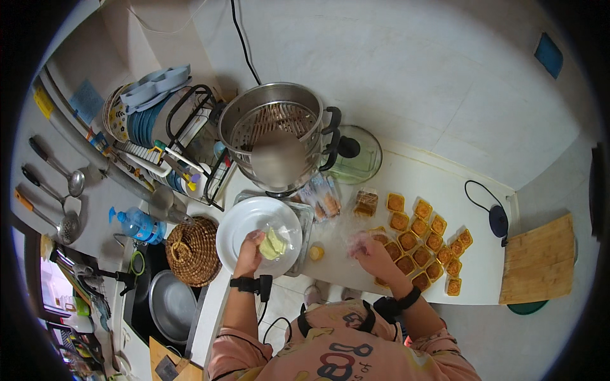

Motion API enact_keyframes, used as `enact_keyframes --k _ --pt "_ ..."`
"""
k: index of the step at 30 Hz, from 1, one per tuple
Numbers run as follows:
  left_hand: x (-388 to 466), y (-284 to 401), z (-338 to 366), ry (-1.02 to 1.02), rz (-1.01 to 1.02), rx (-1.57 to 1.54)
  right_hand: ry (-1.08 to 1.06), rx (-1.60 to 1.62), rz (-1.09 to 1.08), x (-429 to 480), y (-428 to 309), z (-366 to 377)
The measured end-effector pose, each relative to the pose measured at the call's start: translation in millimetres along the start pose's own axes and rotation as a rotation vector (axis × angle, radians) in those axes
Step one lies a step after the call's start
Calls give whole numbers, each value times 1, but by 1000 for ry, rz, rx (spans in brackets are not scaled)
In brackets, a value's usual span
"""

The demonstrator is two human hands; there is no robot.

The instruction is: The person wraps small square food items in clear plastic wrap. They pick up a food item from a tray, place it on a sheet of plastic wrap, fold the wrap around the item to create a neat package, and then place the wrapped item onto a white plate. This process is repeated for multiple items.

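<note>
My left hand (250, 252) grips the edge of a piece of clear plastic with a flattened pale green piece (273, 244), seemingly dough, on it. It is over a white round plate (231, 224). To the right, my right hand (369, 255) is above the counter beside the pastries, its fingers bunched and blurred. Something like clear film shows around its fingertips, but what they hold is unclear. Several round golden-brown pastries, like mooncakes (407, 241), sit in yellow plastic trays on that side. Between the hands lies a small yellow round item (316, 253).
Behind the plate stands a large steel steamer pot (228, 128), its glass lid (367, 162) leaning alongside. Plastic packets (326, 200) and a wrapped brown block (365, 202) lie nearby. A woven basket lid (193, 250) is left, by the sink basin (171, 305); a wooden board (538, 264) is right.
</note>
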State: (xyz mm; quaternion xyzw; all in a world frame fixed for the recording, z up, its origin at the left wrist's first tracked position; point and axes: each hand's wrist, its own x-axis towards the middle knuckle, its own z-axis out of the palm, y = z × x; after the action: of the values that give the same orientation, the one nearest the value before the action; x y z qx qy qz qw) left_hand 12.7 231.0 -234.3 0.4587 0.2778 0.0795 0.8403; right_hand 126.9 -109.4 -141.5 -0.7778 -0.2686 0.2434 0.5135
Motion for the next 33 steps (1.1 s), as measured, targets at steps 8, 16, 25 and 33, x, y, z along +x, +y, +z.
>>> enact_keyframes --k 8,16,25,33 --pt "-87 41 44 81 77 -322 78 674 99 57 -29 18" --pt "-134 62 98 172 212 -367 -80 -105 6 126 -31 83" --pt "-142 58 107 -119 312 -450 -84 146 -312 33 -134 36" --pt "-148 83 132 -174 467 275 131 78 -483 21 -126 25"
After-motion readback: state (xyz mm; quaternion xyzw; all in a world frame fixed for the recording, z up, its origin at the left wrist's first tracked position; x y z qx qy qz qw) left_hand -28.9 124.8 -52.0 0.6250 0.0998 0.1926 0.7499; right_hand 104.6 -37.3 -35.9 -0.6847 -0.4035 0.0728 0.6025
